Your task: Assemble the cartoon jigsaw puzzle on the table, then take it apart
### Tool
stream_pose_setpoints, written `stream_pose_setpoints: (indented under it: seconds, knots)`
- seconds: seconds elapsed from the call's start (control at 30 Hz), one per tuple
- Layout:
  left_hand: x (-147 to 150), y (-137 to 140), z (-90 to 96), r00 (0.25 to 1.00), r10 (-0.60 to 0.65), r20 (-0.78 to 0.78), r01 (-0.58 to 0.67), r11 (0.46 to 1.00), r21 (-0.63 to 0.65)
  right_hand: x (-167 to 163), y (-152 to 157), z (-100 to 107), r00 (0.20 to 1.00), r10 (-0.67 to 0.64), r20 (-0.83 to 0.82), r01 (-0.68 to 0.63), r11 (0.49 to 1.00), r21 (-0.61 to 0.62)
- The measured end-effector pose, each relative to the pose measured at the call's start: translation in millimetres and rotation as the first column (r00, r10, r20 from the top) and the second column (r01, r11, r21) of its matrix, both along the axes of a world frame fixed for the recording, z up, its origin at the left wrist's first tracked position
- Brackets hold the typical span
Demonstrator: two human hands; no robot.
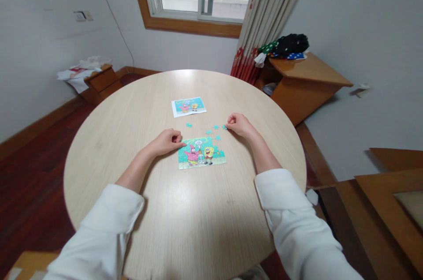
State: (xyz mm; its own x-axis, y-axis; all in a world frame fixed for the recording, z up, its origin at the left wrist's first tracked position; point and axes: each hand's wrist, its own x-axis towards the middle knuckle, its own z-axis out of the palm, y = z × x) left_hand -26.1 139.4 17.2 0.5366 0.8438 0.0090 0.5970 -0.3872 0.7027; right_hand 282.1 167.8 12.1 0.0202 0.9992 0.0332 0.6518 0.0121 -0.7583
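A mostly assembled jigsaw puzzle [194,156] with cartoon figures lies flat on the round table, its upper right corner unfilled. My left hand [167,142] rests at the puzzle's upper left edge. Its fingers are loosely curled, and the thumb, held apart from them, touches the edge. To the right, my right hand [239,125] pinches a small turquoise puzzle piece [224,127] at the tabletop; the fingertips partly hide it. Several loose pieces lie between the hands, among them one piece [216,127] beside my right fingertips and another [189,125] above the puzzle.
Beyond the puzzle lies a printed reference picture [190,106] on white paper. The round wooden table [198,218] spans both arms. Behind it stand a wooden cabinet [307,70] with cloths on top and a long curtain [264,15]. A low wooden stand [103,84] is at the left.
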Motion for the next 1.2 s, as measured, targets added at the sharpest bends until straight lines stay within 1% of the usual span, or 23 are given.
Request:
stream_pose_setpoints:
  seconds: [0.17, 0.23, 0.43, 0.57, 0.63, 0.7, 0.77, 0.83, 0.9, 1.0, 1.2]
  knots:
    - [0, 0, -0.8, 1.0, 0.001, 0.004, -0.001, 1.0, -0.011, 0, 0, 0, 0.998, -0.017, 0.061, 0.017, 1.0, 0.004]
    - [0, 0, -1.0, 1.0, 0.001, 0.003, -0.001, 1.0, -0.007, 0, 0, 0, 0.998, -0.021, 0.06, 0.021, 1.0, -0.003]
    - [-1, 0, -1.2, 1.0, -0.007, 0.001, 0.007, 1.0, -0.014, 4, 3, -6, 1.0, -0.009, -0.006, 0.009, 1.0, 0.0]
    - [-1, 0, -0.9, 1.0, -0.01, 0.0, 0.01, 1.0, -0.011, 3, 5, -9, 0.988, -0.099, -0.115, 0.104, 0.993, 0.046]
    - [-1, 0, -0.8, 1.0, -0.016, 0.004, 0.016, 1.0, -0.011, -2, 4, -8, 0.988, -0.094, -0.118, 0.105, 0.991, 0.086]
    - [-1, 1, -1.1, 1.0, -0.019, 0.008, 0.019, 1.0, -0.011, -9, 2, -6, 0.998, -0.03, -0.053, 0.038, 0.99, 0.138]
    - [-1, 1, -1.6, 1.0, -0.018, 0.008, 0.018, 1.0, -0.013, -17, -1, -4, 0.997, 0.049, 0.061, -0.059, 0.981, 0.184]
    - [0, 2, -2.1, 1.0, -0.014, 0.005, 0.014, 1.0, -0.016, -23, -4, -2, 0.976, 0.104, 0.192, -0.142, 0.97, 0.198]
    - [0, 2, -2.3, 1.0, -0.013, 0.007, 0.013, 1.0, -0.023, -27, -6, 0, 0.947, 0.123, 0.297, -0.182, 0.966, 0.182]
    - [0, 1, -1.7, 1.0, -0.009, 0.014, 0.01, 1.0, -0.026, -29, -7, 1, 0.923, 0.112, 0.368, -0.18, 0.972, 0.155]
    - [1, 1, -0.9, 1.0, -0.007, 0.012, 0.008, 1.0, -0.027, -32, -7, 4, 0.915, 0.094, 0.393, -0.143, 0.985, 0.099]
